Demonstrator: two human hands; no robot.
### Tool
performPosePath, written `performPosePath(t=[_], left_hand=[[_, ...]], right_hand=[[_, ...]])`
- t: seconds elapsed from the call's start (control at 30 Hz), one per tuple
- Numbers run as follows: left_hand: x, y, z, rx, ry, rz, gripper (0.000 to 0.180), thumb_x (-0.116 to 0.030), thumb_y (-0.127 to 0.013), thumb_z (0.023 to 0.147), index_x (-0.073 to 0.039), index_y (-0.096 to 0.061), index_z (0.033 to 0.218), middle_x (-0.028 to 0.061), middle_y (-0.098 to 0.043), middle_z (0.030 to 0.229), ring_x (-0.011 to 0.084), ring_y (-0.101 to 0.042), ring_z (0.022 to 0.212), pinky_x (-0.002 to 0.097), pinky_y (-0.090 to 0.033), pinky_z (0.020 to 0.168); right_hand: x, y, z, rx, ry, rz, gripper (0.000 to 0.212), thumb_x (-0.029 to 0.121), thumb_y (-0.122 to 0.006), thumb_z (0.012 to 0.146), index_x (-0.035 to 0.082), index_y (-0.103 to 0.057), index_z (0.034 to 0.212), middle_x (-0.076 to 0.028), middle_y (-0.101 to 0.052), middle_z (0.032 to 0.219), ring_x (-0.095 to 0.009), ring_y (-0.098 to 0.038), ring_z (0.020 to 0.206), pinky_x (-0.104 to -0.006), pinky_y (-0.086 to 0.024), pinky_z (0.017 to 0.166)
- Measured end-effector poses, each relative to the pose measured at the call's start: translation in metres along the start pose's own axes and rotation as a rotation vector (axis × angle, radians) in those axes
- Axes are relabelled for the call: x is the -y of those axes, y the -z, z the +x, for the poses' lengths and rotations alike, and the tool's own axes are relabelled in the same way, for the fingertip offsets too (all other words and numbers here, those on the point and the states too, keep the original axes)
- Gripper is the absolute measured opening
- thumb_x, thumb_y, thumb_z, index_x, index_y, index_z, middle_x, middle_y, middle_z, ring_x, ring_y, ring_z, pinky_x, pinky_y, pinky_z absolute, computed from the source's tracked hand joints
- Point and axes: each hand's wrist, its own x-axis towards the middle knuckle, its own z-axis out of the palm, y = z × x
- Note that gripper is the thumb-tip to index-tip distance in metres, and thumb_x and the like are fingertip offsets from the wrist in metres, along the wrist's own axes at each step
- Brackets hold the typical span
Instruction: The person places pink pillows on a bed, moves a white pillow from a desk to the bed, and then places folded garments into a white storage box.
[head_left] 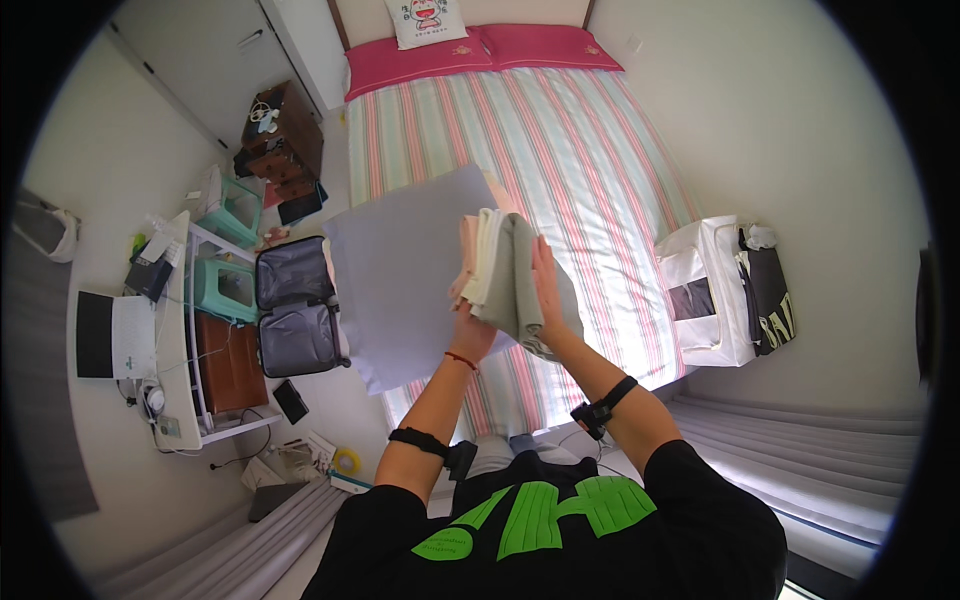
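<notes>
I hold a stack of folded cloths (505, 268) upright in front of me, above the bed. The stack has pink, cream and grey-green layers. My left hand (468, 335) grips it from below on the left side. My right hand (547, 290) lies flat against its grey-green right face. Behind the stack a large pale lavender sheet (405, 270) lies spread over the left side of the striped bed (590, 150).
Two pink pillows (470, 50) and a white cushion lie at the head of the bed. An open grey suitcase (295, 305) is on the floor at the left, beside a cluttered white desk (170, 330). White and black bags (725, 290) stand right of the bed.
</notes>
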Motion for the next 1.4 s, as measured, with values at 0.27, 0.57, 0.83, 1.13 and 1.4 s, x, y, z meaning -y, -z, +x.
performPosePath(t=[0.27,0.57,0.83,1.13,1.4], left_hand=[[-0.027,0.145,-0.033,-0.397,-0.23,-0.467,0.059,-0.049,-0.034,0.098,-0.011,-0.04,0.143,0.0069,-0.045,0.144,0.0279,-0.044,0.131,0.0437,-0.032,0.112],[-0.049,0.136,-0.052,-0.619,-0.107,0.006,0.056,-0.022,-0.057,0.094,-0.006,-0.034,0.143,0.012,-0.041,0.14,0.0267,-0.048,0.122,0.0461,-0.043,0.1],[-0.084,0.179,-0.012,-0.746,-0.258,1.381,0.052,-0.022,-0.07,0.08,0.001,-0.056,0.125,0.021,-0.063,0.117,0.034,-0.06,0.108,0.0395,-0.045,0.097],[-0.127,0.164,0.092,-0.467,-0.093,1.504,0.069,-0.027,-0.08,0.074,0.007,-0.054,0.128,0.0225,-0.063,0.12,0.0334,-0.062,0.11,0.0397,-0.048,0.095],[-0.166,0.158,0.117,-0.299,0.359,1.109,0.072,-0.029,-0.085,0.074,0.007,-0.053,0.128,0.0165,-0.064,0.117,0.025,-0.064,0.102,0.0364,-0.05,0.09]], right_hand=[[-0.069,-0.155,-0.03,0.597,0.347,-0.782,0.063,0.044,-0.054,0.093,0.016,-0.039,0.148,-0.015,-0.028,0.157,-0.045,-0.016,0.145,-0.0664,-0.012,0.112],[-0.061,-0.112,-0.039,0.656,0.198,-0.666,0.061,0.032,-0.063,0.088,0.009,-0.044,0.141,-0.023,-0.027,0.154,-0.044,-0.02,0.144,-0.0618,-0.019,0.113],[-0.055,0.054,-0.07,0.333,-0.229,-0.425,0.047,0.026,-0.06,0.092,0.003,-0.054,0.132,-0.022,-0.054,0.134,-0.036,-0.051,0.126,-0.0398,-0.041,0.105],[-0.053,0.22,-0.195,0.142,-0.595,-0.532,0.036,0.021,-0.062,0.092,0.004,-0.061,0.124,-0.018,-0.069,0.11,-0.027,-0.068,0.1,-0.0349,-0.052,0.085],[-0.068,0.244,-0.256,-0.025,-0.666,-0.459,0.032,0.016,-0.06,0.094,0.001,-0.061,0.122,-0.015,-0.07,0.108,-0.022,-0.067,0.102,-0.0321,-0.051,0.089]])
